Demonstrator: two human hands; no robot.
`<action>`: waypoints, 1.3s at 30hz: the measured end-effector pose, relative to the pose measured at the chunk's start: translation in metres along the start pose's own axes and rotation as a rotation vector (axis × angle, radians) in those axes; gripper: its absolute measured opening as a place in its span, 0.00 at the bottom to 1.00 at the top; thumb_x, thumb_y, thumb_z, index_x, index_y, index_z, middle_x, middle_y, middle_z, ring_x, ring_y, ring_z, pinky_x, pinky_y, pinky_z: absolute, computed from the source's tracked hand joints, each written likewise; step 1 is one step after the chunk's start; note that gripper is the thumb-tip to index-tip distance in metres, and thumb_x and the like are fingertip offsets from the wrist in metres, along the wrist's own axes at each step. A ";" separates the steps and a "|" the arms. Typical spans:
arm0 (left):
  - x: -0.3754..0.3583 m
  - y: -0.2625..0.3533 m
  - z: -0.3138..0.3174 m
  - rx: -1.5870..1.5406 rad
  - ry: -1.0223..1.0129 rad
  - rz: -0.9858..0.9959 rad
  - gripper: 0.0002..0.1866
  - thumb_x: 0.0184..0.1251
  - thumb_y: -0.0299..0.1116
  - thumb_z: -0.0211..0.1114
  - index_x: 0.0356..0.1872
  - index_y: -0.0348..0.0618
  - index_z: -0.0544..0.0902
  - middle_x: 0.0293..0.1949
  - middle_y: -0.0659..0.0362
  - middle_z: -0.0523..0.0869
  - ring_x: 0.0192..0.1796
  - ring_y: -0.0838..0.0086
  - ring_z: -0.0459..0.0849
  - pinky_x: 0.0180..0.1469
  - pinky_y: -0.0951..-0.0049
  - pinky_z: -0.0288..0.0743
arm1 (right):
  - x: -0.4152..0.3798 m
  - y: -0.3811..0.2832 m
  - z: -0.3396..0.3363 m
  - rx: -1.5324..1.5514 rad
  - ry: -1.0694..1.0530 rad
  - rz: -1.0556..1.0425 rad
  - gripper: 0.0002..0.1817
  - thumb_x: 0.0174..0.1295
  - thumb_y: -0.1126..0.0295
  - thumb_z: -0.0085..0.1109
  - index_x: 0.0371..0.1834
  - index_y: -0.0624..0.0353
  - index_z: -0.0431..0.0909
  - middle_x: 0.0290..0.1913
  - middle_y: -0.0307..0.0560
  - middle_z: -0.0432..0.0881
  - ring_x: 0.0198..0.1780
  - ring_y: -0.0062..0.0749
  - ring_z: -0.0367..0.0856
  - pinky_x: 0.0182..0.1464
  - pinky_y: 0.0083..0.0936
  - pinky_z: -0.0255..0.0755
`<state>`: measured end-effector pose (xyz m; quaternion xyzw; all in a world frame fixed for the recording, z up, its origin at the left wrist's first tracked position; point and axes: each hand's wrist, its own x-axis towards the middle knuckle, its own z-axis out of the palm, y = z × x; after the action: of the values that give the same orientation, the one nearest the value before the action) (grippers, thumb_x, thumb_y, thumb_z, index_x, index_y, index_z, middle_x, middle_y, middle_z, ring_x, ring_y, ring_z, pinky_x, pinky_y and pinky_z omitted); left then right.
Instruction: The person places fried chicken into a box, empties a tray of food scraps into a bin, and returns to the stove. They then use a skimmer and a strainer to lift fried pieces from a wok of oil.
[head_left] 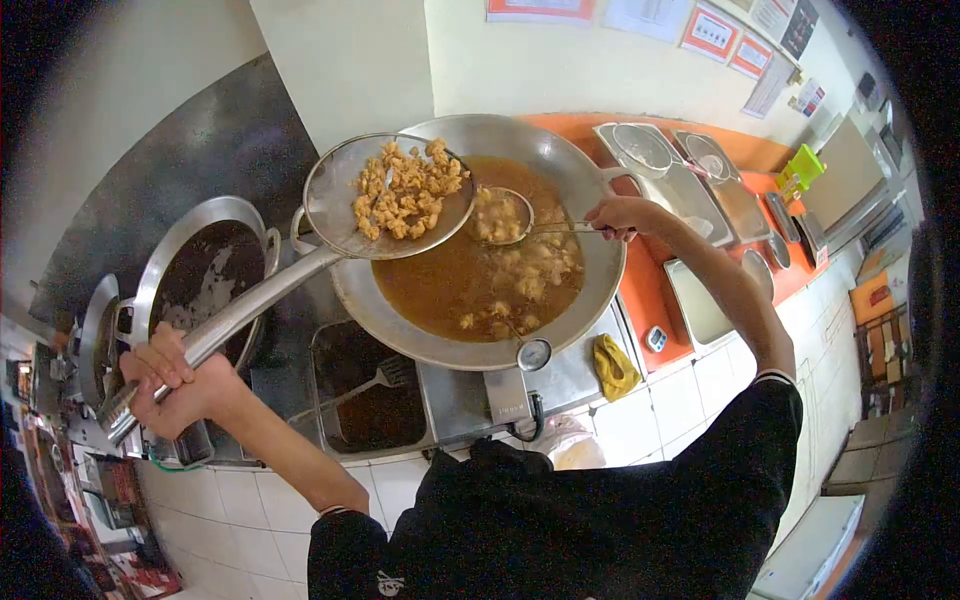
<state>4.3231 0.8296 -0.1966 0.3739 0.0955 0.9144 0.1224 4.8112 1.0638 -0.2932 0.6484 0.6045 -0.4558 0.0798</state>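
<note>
My left hand (175,385) is closed round the thick metal handle of a large round strainer (325,205). Golden-brown fried pieces (408,190) lie in its mesh, held over the left part of a wide wok (360,300). My right hand (622,217) grips the thin handle of a small skimmer (527,215), whose basket is at the oil surface with pieces in it. More pale pieces (535,275) float in the brown oil. A round-dial thermometer (534,354) rests at the wok's near rim.
Another pan (150,290) with dark oil stands at left. A tray (425,400) of dark liquid holds a slotted spatula (392,374). On the orange counter (645,300) are metal trays (690,310) and a small timer (656,339). A yellow cloth (615,367) hangs at the edge.
</note>
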 end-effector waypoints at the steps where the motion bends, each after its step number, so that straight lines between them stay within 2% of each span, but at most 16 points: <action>1: 0.001 -0.002 0.001 0.003 -0.015 0.004 0.09 0.41 0.31 0.49 0.12 0.50 0.58 0.07 0.65 0.58 0.09 0.81 0.54 0.21 0.82 0.52 | 0.007 0.013 0.005 0.060 0.012 -0.020 0.22 0.57 0.69 0.46 0.57 0.52 0.68 0.18 0.34 0.69 0.12 0.15 0.59 0.11 0.14 0.54; 8: 0.025 0.000 -0.003 -0.101 -0.007 -0.049 0.09 0.44 0.29 0.49 0.13 0.49 0.59 0.07 0.64 0.60 0.09 0.82 0.55 0.20 0.82 0.51 | -0.065 -0.012 0.005 0.181 0.098 0.001 0.17 0.59 0.70 0.47 0.53 0.55 0.72 0.15 0.32 0.65 0.12 0.14 0.58 0.11 0.13 0.52; 11: 0.032 0.000 -0.008 -0.122 -0.005 -0.080 0.09 0.45 0.29 0.49 0.13 0.49 0.59 0.08 0.64 0.60 0.09 0.82 0.55 0.19 0.82 0.51 | -0.088 -0.017 -0.014 0.214 0.010 -0.031 0.15 0.60 0.69 0.47 0.49 0.55 0.76 0.14 0.32 0.65 0.13 0.14 0.58 0.11 0.14 0.52; 14: 0.038 -0.001 -0.012 -0.151 -0.021 -0.102 0.09 0.47 0.29 0.49 0.14 0.49 0.60 0.09 0.64 0.61 0.09 0.82 0.56 0.19 0.83 0.51 | -0.128 -0.041 -0.033 0.018 0.147 0.042 0.15 0.60 0.68 0.46 0.48 0.54 0.77 0.15 0.32 0.65 0.13 0.14 0.58 0.11 0.15 0.53; 17: 0.043 -0.003 -0.008 -0.200 -0.033 -0.138 0.08 0.49 0.29 0.49 0.15 0.48 0.61 0.10 0.64 0.63 0.10 0.81 0.57 0.19 0.83 0.53 | -0.157 -0.061 -0.049 0.084 0.253 0.085 0.15 0.59 0.67 0.46 0.49 0.51 0.76 0.15 0.31 0.66 0.13 0.14 0.60 0.12 0.15 0.54; 20: 0.047 -0.007 -0.001 -0.201 0.008 -0.142 0.10 0.48 0.28 0.49 0.14 0.48 0.59 0.08 0.65 0.61 0.09 0.83 0.55 0.17 0.83 0.53 | -0.183 -0.103 -0.036 -0.047 0.353 0.018 0.17 0.58 0.68 0.46 0.50 0.50 0.75 0.15 0.31 0.66 0.14 0.14 0.62 0.13 0.14 0.56; 21: 0.047 -0.009 -0.002 -0.183 0.022 -0.134 0.10 0.48 0.28 0.48 0.14 0.48 0.59 0.08 0.65 0.60 0.09 0.83 0.55 0.16 0.84 0.53 | -0.186 -0.116 -0.031 -0.058 0.241 -0.074 0.18 0.57 0.70 0.47 0.51 0.52 0.74 0.17 0.34 0.69 0.15 0.15 0.65 0.13 0.16 0.59; 23: 0.047 -0.011 -0.007 -0.186 0.047 -0.144 0.10 0.48 0.28 0.48 0.14 0.49 0.58 0.08 0.65 0.60 0.09 0.82 0.54 0.16 0.84 0.53 | -0.166 -0.126 0.003 -0.241 0.437 -0.206 0.21 0.53 0.73 0.48 0.53 0.53 0.73 0.20 0.40 0.75 0.18 0.21 0.71 0.21 0.21 0.68; 25: 0.044 -0.013 -0.006 -0.182 0.105 -0.146 0.11 0.48 0.28 0.47 0.13 0.49 0.57 0.08 0.66 0.59 0.08 0.83 0.53 0.15 0.85 0.52 | -0.098 -0.085 0.041 -0.391 0.756 -0.931 0.24 0.50 0.75 0.49 0.55 0.55 0.70 0.26 0.47 0.79 0.25 0.30 0.77 0.34 0.28 0.72; 27: 0.038 -0.012 -0.003 -0.167 0.108 -0.153 0.11 0.48 0.28 0.48 0.13 0.49 0.57 0.08 0.66 0.58 0.08 0.83 0.52 0.14 0.85 0.51 | -0.106 -0.131 0.112 -1.131 0.969 -0.359 0.28 0.53 0.76 0.47 0.61 0.58 0.61 0.30 0.51 0.78 0.28 0.36 0.79 0.36 0.33 0.73; 29: 0.034 -0.018 0.002 -0.164 0.128 -0.151 0.11 0.47 0.28 0.48 0.12 0.50 0.56 0.08 0.66 0.58 0.08 0.83 0.52 0.13 0.85 0.50 | -0.122 -0.160 0.163 -1.070 1.058 -0.153 0.30 0.54 0.74 0.47 0.64 0.56 0.58 0.24 0.50 0.75 0.22 0.33 0.77 0.24 0.28 0.71; 32: 0.034 -0.021 0.003 -0.161 0.146 -0.156 0.11 0.47 0.29 0.48 0.12 0.49 0.57 0.08 0.66 0.57 0.08 0.83 0.51 0.13 0.85 0.50 | -0.112 -0.145 0.176 -1.276 1.240 -0.246 0.31 0.54 0.73 0.47 0.65 0.54 0.56 0.20 0.47 0.71 0.17 0.29 0.74 0.16 0.23 0.67; 33: 0.035 -0.022 0.004 -0.153 0.153 -0.148 0.11 0.47 0.29 0.48 0.12 0.49 0.57 0.08 0.66 0.57 0.08 0.83 0.52 0.13 0.85 0.50 | -0.111 -0.138 0.175 -1.335 1.286 -0.243 0.31 0.53 0.74 0.46 0.65 0.53 0.56 0.20 0.45 0.70 0.17 0.28 0.73 0.18 0.24 0.69; 36: 0.033 -0.022 0.009 -0.123 0.167 -0.142 0.11 0.46 0.29 0.48 0.12 0.50 0.57 0.08 0.66 0.58 0.08 0.83 0.52 0.13 0.85 0.50 | -0.130 -0.136 0.167 -1.270 1.273 -0.287 0.34 0.51 0.74 0.49 0.66 0.53 0.54 0.21 0.48 0.72 0.19 0.31 0.75 0.19 0.27 0.70; 39: 0.033 -0.020 0.010 -0.116 0.185 -0.137 0.11 0.45 0.30 0.49 0.12 0.51 0.58 0.08 0.66 0.59 0.08 0.83 0.53 0.14 0.85 0.50 | -0.154 -0.143 0.155 -0.956 1.092 -0.247 0.33 0.49 0.75 0.51 0.63 0.53 0.57 0.25 0.56 0.75 0.20 0.41 0.77 0.21 0.32 0.71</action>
<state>4.3105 0.8594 -0.1726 0.2730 0.0785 0.9384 0.1968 4.6344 0.8892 -0.2123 0.6047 0.7595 0.2396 -0.0102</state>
